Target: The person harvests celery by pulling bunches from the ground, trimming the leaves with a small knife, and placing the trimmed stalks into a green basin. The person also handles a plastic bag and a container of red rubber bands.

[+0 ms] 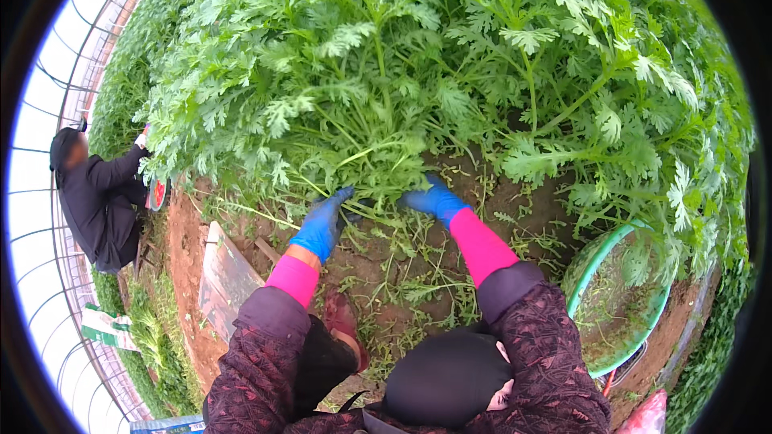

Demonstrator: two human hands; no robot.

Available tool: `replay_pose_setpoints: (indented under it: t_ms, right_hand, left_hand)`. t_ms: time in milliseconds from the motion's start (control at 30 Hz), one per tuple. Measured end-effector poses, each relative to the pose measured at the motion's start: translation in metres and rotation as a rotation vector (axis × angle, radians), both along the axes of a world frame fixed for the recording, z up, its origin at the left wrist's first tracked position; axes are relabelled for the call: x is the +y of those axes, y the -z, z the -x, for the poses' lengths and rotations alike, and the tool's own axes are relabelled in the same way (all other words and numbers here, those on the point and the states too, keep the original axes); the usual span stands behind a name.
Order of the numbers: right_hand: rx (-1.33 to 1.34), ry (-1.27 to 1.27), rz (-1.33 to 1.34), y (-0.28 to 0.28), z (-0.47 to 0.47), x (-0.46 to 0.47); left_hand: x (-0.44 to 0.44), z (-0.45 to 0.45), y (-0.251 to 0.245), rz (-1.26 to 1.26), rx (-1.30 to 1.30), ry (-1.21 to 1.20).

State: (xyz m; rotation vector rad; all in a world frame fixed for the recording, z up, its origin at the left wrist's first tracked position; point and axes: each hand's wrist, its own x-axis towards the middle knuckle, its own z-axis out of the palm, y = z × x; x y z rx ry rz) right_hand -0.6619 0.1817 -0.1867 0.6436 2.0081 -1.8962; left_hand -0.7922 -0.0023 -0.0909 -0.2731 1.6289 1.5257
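Observation:
My left hand (326, 222), in a blue glove, is at the base of a clump of chrysanthemum greens (380, 172). Thin stems cross close to its fingertips, and a dark shape beside them is too unclear to name. On the clump's other side my right hand (435, 199), also gloved in blue, reaches in low among the leaves. Foliage and blur hide its fingertips. The clump stands between both hands, in front of the taller growing greens (386, 42). Cut leaves and stems (416, 277) litter the soil below. Whether either hand grips stems cannot be told.
A green-rimmed tub (660, 307) with leaf scraps inside stands at the right. Left of my legs lies a pale flat panel (226, 280). A person (102, 193) in dark clothes crouches at the far left, near a red basket (158, 194). A pink bag (645, 413) sits lower right.

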Motion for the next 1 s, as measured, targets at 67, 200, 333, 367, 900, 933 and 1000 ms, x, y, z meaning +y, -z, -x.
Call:
replay_pose_setpoints:
  t_ms: [67, 200, 333, 367, 900, 933, 1000]
  right_hand:
    - [0.007, -0.107, -0.076, -0.013, -0.02, 0.028]
    - [0.194, -0.134, -0.165, -0.014, -0.038, 0.014]
    - [0.603, 0.115, -0.168, 0.017, 0.005, -0.062]
    - [0.276, -0.186, -0.507, 0.026, 0.005, -0.067]
    - [-0.003, -0.635, -0.351, -0.03, -0.009, -0.023]
    - [-0.031, -0.595, -0.353, -0.045, -0.018, -0.011]
    - [-0.009, -0.629, -0.431, -0.08, -0.03, 0.012]
  left_hand:
    - [-0.003, 0.001, -0.024, 0.114, -0.002, 0.071]
    - [-0.005, 0.009, -0.048, 0.236, -0.004, 0.131]
    - [0.002, 0.027, -0.042, 0.354, 0.183, 0.215]
    - [0.001, 0.03, -0.04, 0.426, 0.224, 0.232]
    - [0.011, 0.009, -0.063, 0.385, 0.363, 0.197]
    - [0.017, 0.006, -0.065, 0.397, 0.515, 0.222]
    - [0.032, -0.001, -0.071, 0.466, 0.755, 0.203]
